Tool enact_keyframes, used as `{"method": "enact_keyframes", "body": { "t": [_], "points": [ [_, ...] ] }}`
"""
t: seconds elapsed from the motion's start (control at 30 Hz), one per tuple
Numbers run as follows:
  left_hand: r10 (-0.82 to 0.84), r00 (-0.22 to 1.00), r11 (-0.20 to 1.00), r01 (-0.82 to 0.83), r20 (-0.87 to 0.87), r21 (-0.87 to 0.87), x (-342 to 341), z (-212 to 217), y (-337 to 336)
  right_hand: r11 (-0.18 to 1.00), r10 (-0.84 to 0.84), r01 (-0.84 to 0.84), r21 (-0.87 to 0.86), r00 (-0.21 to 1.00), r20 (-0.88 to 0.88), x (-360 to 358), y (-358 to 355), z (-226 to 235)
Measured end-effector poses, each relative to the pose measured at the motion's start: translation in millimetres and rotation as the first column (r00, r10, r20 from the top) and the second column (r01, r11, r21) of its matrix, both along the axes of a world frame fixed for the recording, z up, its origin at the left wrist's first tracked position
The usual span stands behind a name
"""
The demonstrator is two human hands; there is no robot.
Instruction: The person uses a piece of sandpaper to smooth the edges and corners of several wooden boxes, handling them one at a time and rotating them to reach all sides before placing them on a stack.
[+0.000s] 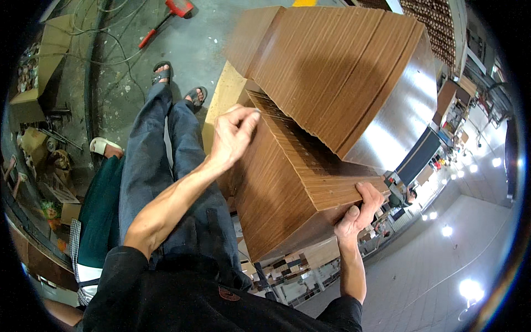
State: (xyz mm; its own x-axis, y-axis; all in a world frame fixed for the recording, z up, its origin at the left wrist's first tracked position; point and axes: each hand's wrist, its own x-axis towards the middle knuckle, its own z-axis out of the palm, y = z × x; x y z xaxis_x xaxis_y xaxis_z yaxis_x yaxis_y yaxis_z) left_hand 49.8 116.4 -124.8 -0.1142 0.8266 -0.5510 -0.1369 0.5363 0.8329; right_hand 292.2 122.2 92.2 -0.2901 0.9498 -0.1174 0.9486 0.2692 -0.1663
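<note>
A stack of brown wood-grain panels [276, 182] stands before me, its upper edges running away from me. My left hand [235, 133] is closed in a pinch at the left upper edge of this stack; what lies between thumb and forefinger is too small to make out. At the right near corner, my right hand [359, 210] grips the panels, fingers bent over the top edge and thumb against the side. A second, taller stack of wood-grain panels [337, 72] sits just beyond, with a dark gap between the two.
A red-handled mallet [166, 22] lies on the grey floor [204, 33] at the far left. Cables [119, 39] trail near it. Another person's green-clad leg [99, 205] is close on my left. Cardboard boxes [50, 61] and clutter line the left side.
</note>
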Motion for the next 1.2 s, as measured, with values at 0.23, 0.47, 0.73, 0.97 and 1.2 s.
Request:
{"method": "enact_keyframes", "body": {
  "t": [0.23, 0.47, 0.73, 0.97, 1.2],
  "points": [
    [0.046, 0.999, 0.985, -0.049, -0.024, -0.165, -18.3, -46.2, -11.7, 0.999, -0.023, 0.023, -0.047, 1.000, 0.016, 1.5, -2.4, 3.7],
    [0.005, 0.989, 0.950, 0.040, 0.145, -0.308, -9.8, -62.1, -19.2, 0.999, 0.012, -0.007, -0.047, 0.994, 0.112, 18.0, -8.9, -3.4],
    [0.031, 0.974, 0.921, 0.059, 0.223, -0.386, 4.2, -83.1, -15.6, 0.998, -0.043, 0.044, -0.036, 0.999, 0.031, 9.0, -8.1, 6.6],
    [-0.048, 0.994, 0.981, 0.028, -0.096, -0.191, 5.3, -129.0, -11.5, 0.994, -0.093, 0.094, -0.055, 0.995, 0.018, 14.8, -13.7, 5.8],
    [-0.003, 0.997, 0.990, -0.008, -0.078, -0.144, 18.3, -136.9, -2.9, 0.996, -0.071, 0.072, -0.052, 0.997, 0.020, 18.8, -16.0, 11.6]
  ]
}}
